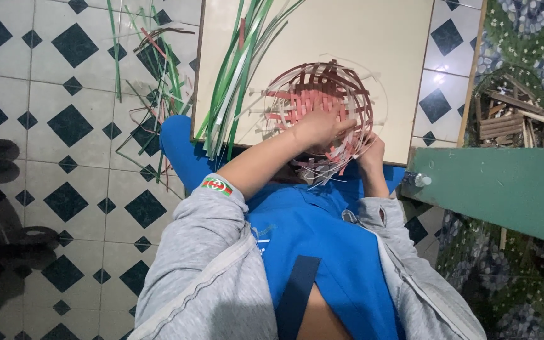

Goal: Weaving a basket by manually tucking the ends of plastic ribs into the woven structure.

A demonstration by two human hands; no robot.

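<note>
The left hand (319, 126) presses flat, fingers together, inside the half-woven red-and-white basket (322, 94) while the right hand (371, 151) pinches its rim strips, beside green strips (234, 75).

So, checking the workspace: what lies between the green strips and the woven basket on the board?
Bare cream board, seen in the head view.

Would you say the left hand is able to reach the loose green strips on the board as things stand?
Probably yes: the left hand rests on the woven basket, and the green strips lie just beside it with nothing between.
</note>
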